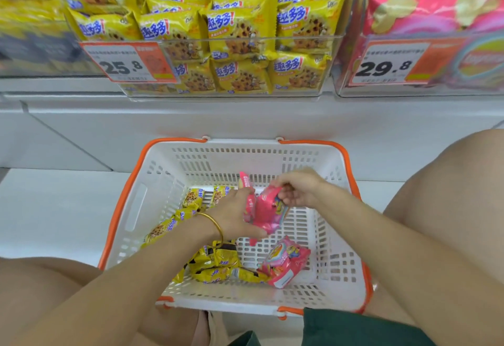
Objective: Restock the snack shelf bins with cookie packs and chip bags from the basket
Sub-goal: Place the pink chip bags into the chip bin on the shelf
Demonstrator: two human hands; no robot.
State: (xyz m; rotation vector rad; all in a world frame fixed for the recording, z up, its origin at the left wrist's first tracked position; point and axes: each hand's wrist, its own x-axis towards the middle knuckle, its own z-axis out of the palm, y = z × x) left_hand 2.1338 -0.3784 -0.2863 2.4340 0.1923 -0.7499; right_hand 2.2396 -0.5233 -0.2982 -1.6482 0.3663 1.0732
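Chip bags point(268, 213) gripped by left hand point(234, 216), right hand point(297, 190).

Inside the white basket point(163, 182), the left hand point(234, 214) and right hand point(297, 190) both grip 1 pink chip bag point(268, 209) between them. A second pink bag point(286, 264) lies below the hands, with yellow cookie packs point(218, 264) under the left wrist.

basket point(163, 179): white perforated plastic, matt, with orange handles. chip bags point(268, 213): glossy pink foil. cookie packs point(218, 259): shiny yellow film. bins point(300, 40): clear smooth plastic. bangle point(215, 224): polished gold-coloured metal.
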